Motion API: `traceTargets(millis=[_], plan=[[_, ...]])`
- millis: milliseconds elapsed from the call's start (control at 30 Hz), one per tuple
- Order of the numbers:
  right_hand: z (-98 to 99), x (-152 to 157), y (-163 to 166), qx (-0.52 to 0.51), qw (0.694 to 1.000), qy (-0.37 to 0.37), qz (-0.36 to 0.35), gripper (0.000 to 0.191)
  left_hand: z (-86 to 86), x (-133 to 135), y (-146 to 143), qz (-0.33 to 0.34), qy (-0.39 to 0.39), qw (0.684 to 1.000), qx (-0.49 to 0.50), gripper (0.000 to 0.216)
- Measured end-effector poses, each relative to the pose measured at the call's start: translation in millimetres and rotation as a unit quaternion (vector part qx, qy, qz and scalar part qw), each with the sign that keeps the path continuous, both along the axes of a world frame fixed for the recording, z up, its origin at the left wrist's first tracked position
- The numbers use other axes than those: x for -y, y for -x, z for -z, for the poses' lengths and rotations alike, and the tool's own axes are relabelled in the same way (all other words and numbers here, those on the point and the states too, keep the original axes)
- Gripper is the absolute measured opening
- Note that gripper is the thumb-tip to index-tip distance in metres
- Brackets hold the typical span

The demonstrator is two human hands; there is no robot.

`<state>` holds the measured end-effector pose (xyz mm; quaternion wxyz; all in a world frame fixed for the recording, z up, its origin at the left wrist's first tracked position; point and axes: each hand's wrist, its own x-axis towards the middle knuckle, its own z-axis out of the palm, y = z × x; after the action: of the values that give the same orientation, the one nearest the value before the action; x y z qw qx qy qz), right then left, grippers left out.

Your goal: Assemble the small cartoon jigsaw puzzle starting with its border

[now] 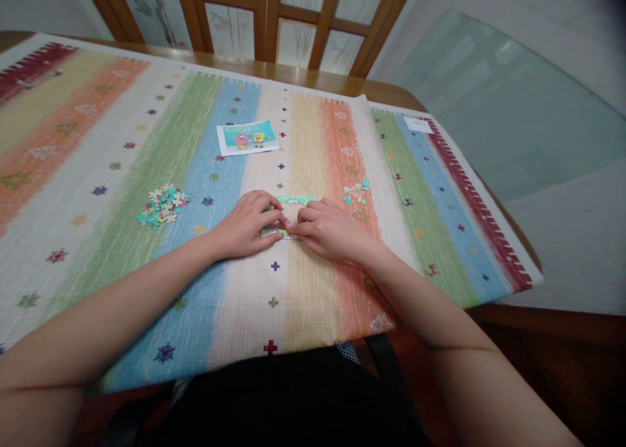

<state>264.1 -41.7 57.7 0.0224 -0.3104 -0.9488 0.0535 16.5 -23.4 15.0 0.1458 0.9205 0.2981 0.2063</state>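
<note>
Near the table's front edge our left hand [247,225] and right hand [328,230] pinch the half-joined pastel puzzle strip [288,201]; bare cloth [303,290] surrounds us.

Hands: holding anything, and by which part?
Both hands, left and right, press fingertips on the joined puzzle strip at its near edge; a lifted grip cannot be told.

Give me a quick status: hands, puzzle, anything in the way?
Left hand and right hand pressing the joined puzzle strip. Loose pieces lie left. Nothing blocking.
</note>
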Motion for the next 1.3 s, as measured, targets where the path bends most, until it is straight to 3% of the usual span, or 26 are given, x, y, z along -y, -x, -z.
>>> traceTargets(millis=[367,700,800,933,1067,1300], plan=[[12.5,-13.4,-9.1,-0.051,0.998,0.026,0.037,0.027,-0.5,-0.9,1.3,0.005,-0.008,1.0,0.006,0.016],[3.2,-1.1,1.8,-0.019,0.998,-0.004,0.051,0.023,0.6,-1.3,2.0,0.004,-0.006,1.0,0.001,0.018],[-0.1,-3.9,-18.3,-0.074,0.992,-0.004,0.1,0.026,0.3,-0.8,1.7,0.009,-0.012,1.0,0.003,0.02],[-3.1,-16.5,-69.7,-0.153,0.962,-0.004,0.225,0.023,1.6,-1.3,2.1,0.012,-0.008,1.0,0.006,0.022],[4.5,-25.3,-108.4,-0.116,0.936,-0.015,0.333,0.024,2.7,-2.2,2.8,0.01,0.0,1.0,0.007,0.022],[31.0,-29.9,-99.6,-0.094,0.927,-0.024,0.361,0.021,3.2,-3.4,3.3,0.012,-0.001,1.0,0.004,0.023]])
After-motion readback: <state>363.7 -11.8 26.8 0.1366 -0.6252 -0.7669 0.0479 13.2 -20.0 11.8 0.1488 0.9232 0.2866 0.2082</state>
